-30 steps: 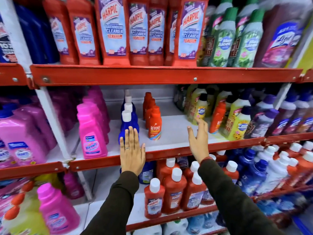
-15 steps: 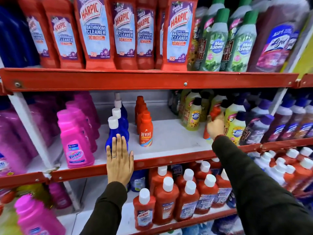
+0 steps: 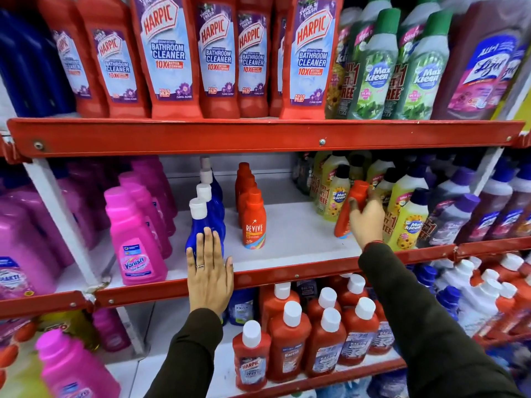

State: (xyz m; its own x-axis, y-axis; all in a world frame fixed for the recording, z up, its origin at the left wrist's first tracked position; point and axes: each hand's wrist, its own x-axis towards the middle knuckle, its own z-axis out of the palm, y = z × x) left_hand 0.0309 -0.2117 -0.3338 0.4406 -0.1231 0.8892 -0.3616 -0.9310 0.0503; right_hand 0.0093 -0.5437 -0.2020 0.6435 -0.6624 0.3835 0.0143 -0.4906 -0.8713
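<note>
Head view shows your right hand (image 3: 366,218) with its grip clamped on a red-orange bottle (image 3: 352,208): fingers and thumb curl round its upper body, just under the cap. The bottle leans, its cap tipped up and to the right of its base, and the base sits low and left of the grip at the white shelf board (image 3: 298,237); whether it touches the board cannot be told. Just behind and to the right of the grip stand the yellow Max Kleen bottles (image 3: 334,196), close against the held bottle. Well to the left of the grip a Revive bottle (image 3: 254,222) stands upright at the head of a row of its kind. Farther left, your left hand (image 3: 209,271) lies flat with its grip apart, fingers straight, the palm over the red shelf rail (image 3: 287,275) and the fingertips touching the lower body of a blue bottle (image 3: 205,225) with a white cap. Beyond that hand stands a pink Vanish bottle (image 3: 135,242). Below the grip, on the next shelf down, stand red white-capped bottles (image 3: 290,340).
</note>
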